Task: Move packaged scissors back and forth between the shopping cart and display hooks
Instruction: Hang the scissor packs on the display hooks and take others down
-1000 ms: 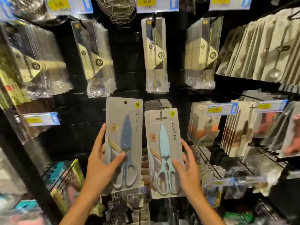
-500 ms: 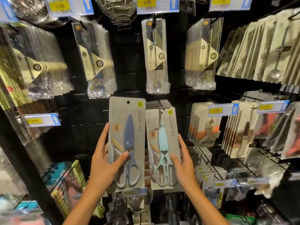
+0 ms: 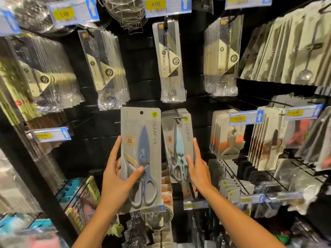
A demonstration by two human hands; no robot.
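Note:
My left hand (image 3: 116, 178) grips a grey card pack of blue-handled scissors (image 3: 141, 140), thumb across its front, held upright in front of the black display wall. Its hang hole at the top is free of any hook. Just to the right, a pack of light-teal scissors (image 3: 176, 140) hangs on a black display hook (image 3: 178, 116) at the front of a stack of like packs. My right hand (image 3: 197, 167) holds that pack by its right edge, thumb on its front. The shopping cart is out of view.
Packaged spoons and forks (image 3: 170, 59) hang in rows above. Peelers and other kitchen tools (image 3: 227, 133) hang to the right behind blue price tags (image 3: 246, 117). More hooks and packs crowd below the hands. A black shelf post (image 3: 26, 158) runs down the left.
The teal pack has slid back along the hook toward the stack under my right hand. My left hand has lifted the blue pack slightly and kept its grip.

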